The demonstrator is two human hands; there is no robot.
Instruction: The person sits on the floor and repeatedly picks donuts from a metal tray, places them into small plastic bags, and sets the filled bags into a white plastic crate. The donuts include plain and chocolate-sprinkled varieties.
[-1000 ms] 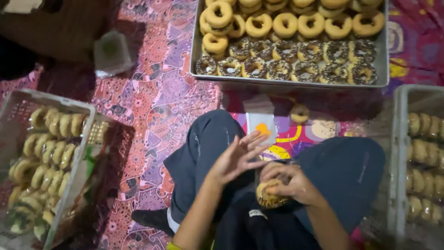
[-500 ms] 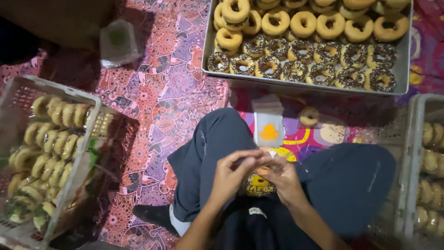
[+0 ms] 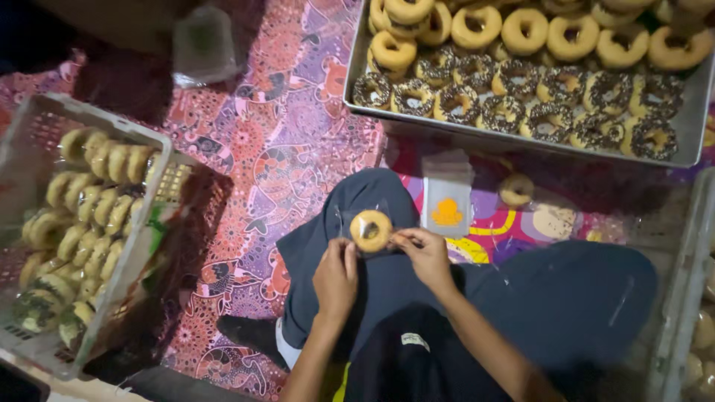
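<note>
At the far left a pale grey plastic crate point(image 3: 45, 134) is seen, with wrapped ring doughnuts point(image 3: 89, 201) stood on edge in rows — packed upright, presumably so that more fit. In the middle, over the lap, a plain golden doughnut in a clear plastic wrapper point(image 3: 371, 229) is held up between both hands. The left hand point(image 3: 337, 277) is closed on the wrapper's lower left edge, fingers pinched; the right hand point(image 3: 426, 253) pinches its right edge, so the film is kept taut. Just beyond, a stack of clear sleeves with an orange print point(image 3: 447, 199) lies on the patterned purple floor mat point(image 3: 283, 134), within easy reach. At the upper right a metal tray point(image 3: 521, 138) holds plain and chocolate-sprinkled doughnuts point(image 3: 514, 112) in rows.
</note>
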